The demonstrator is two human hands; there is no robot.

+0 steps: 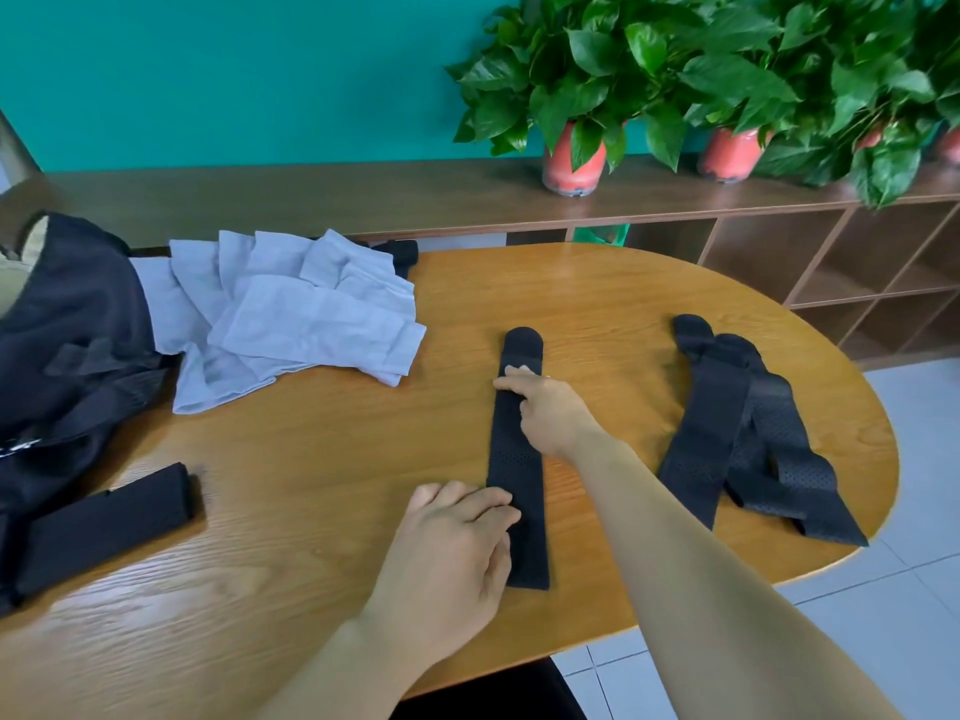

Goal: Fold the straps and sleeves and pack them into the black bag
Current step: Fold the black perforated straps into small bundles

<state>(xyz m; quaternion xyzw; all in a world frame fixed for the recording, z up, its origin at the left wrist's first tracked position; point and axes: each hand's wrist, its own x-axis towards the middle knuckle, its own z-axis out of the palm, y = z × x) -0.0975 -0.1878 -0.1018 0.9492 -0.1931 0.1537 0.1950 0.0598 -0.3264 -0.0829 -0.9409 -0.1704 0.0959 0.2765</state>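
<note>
- Flattening out the long black strap [517, 459] looks like the step you're on. It lies stretched lengthwise in the middle of the frame on the wooden table [322, 459], not folded yet.
- Your left hand [452, 553] rests flat-ish on the strap's lower left edge, fingers relaxed and gripping nothing.
- Your right hand [545, 407] sits on the upper part, with the index finger laid across the strap and the other fingers curled under. Honestly can't tell if it's pinching the fabric or just pressing.
- Next move, I'd guess: keep the lower end pinned, then bring the rounded top end down over it with the edges lined up so it doesn't skew.
- Plenty left to do. There are more loose straps [737, 433] at the right of the frame, the grey sleeves [301, 314] are piled at upper left, and one folded strap [104, 522] is at lower left.
- The black bag [67, 330] sits at the far left edge, just beside the sleeves.
</note>
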